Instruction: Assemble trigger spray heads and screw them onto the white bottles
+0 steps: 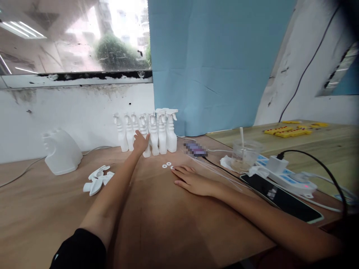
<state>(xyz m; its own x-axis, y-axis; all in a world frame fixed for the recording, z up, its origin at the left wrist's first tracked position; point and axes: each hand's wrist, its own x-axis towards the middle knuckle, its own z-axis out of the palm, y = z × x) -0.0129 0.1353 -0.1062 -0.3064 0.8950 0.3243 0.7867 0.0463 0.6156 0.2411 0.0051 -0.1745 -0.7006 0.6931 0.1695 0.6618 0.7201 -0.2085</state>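
My left hand (140, 142) is stretched toward the back of the table, its fingers around a white spray bottle (143, 127) that stands upright in a group. The hand covers the middle of that bottle. Several more white spray bottles with trigger heads (170, 130) stand close on both sides. My right hand (190, 181) lies low on the table, fingers extended, with the fingertips at a small white ring (172, 167). Two similar flat white rings (164, 166) lie just left of it. Loose white trigger heads (97, 180) are piled left of my left forearm.
White bottles without trigger heads (60, 153) stand at the left by the wall. On the right are a phone (195, 148), a plastic cup with a straw (245, 153), a power strip (297, 183), cables and a dark phone-like device (280, 196). Yellow pieces (288, 130) lie farther back.
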